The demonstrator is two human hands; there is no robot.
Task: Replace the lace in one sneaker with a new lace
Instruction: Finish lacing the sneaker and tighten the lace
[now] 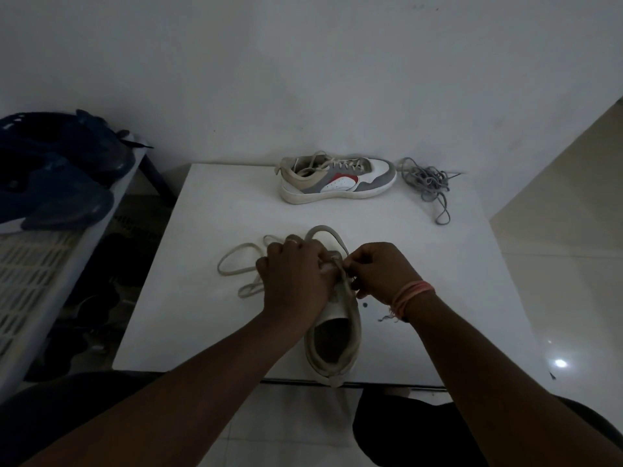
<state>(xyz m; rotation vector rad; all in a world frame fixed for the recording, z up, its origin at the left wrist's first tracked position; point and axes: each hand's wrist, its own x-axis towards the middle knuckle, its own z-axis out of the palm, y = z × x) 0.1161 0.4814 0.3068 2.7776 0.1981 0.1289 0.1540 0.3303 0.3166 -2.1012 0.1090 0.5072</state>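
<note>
The left hand [296, 278] curls over the front of the sneaker [333, 332] at the near edge of the table [202, 332], gripping it, while the right hand [381, 271] pinches the beige lace [236, 271] at the eyelets. That lace trails in loose loops to the left of the shoe. Along the far edge lies the second sneaker [337, 180] on its side, and a grey lace [426, 183] is heaped near the far right corner.
</note>
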